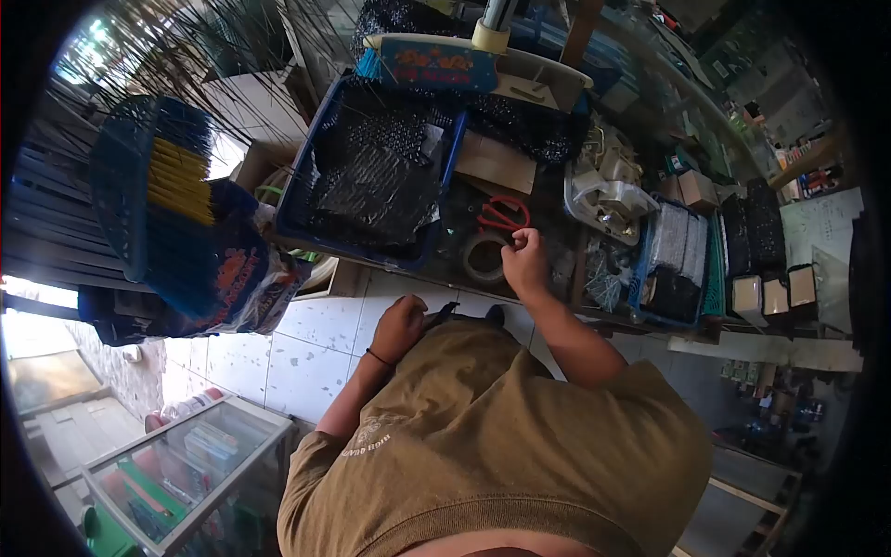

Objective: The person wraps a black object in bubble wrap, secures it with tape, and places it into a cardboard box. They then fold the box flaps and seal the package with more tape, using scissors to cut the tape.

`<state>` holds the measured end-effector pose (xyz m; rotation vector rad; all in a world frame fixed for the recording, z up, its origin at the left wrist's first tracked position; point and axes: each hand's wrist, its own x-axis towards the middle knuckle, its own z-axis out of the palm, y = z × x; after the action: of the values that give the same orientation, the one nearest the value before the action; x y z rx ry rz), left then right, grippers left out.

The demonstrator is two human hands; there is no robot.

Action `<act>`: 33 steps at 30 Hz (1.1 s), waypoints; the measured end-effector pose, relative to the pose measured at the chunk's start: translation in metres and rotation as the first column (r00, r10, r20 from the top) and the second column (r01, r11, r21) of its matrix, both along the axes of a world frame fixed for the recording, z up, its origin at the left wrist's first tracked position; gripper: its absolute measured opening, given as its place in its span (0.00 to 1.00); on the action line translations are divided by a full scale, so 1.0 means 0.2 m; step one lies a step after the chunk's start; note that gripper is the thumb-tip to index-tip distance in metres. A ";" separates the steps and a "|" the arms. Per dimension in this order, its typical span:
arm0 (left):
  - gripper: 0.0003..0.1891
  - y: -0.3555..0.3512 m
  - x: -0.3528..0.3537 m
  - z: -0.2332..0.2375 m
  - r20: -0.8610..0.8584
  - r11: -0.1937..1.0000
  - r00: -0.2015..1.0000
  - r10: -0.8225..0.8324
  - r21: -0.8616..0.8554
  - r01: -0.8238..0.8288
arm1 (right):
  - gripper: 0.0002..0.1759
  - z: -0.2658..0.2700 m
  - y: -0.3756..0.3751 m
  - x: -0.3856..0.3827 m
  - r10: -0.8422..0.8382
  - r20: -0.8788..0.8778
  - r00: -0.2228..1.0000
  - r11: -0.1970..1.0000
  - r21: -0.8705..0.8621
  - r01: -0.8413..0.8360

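My right hand (526, 264) is over the dark worktop, its thumb and fingers pinched together. Right at its fingertips lie the red handles of a pair of scissors (504, 215); what the fingers pinch, if anything, I cannot make out. Just left of this hand, a wide roll of tape (471, 260) lies flat, partly covered by the hand. My left hand (400, 325) hangs low in front of the worktop, above the tiled floor. Its fingers are curled in and nothing shows in them. A dark band circles that wrist.
A blue tray (283, 212) with black bubble wrap stands left on the worktop. Brown cardboard (497, 162) lies behind the scissors. To the right are a clear tub (608, 190) and a blue basket (670, 295) with wrapped packs. Brooms (153, 213) crowd the left; a glass case (186, 469) stands lower left.
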<state>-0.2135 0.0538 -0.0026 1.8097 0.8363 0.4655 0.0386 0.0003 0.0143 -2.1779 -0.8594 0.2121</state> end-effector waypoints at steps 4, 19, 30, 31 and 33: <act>0.05 -0.03 0.07 0.00 0.015 1.000 1.000 0.021 -0.018 -0.021 | 0.27 -0.02 -0.05 0.08 0.186 0.027 0.982 0.980 -0.074 -0.183; 0.04 -0.08 0.32 0.20 0.019 0.927 0.927 0.375 0.017 -0.375 | 0.08 0.04 -0.03 0.28 0.310 -0.166 0.936 0.946 -0.045 -0.322; 0.13 -0.15 0.70 0.42 0.172 0.946 0.931 0.323 -0.089 -0.312 | 0.11 0.15 -0.25 0.41 0.351 -0.858 0.374 0.889 0.180 -0.421; 0.14 -0.15 0.74 0.46 0.221 0.957 0.932 0.286 -0.101 -0.270 | 0.11 0.13 -0.27 0.42 0.345 -0.866 0.362 0.886 0.173 -0.430; 0.16 -0.16 0.79 0.56 0.155 0.962 0.956 0.249 -0.153 -0.226 | 0.09 0.09 -0.32 0.44 0.387 -0.880 0.275 0.884 0.270 -0.381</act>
<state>-0.0547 0.0215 0.1084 1.5282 0.9453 0.6950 0.1272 -0.0632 0.0317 -1.3546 -0.6422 1.5401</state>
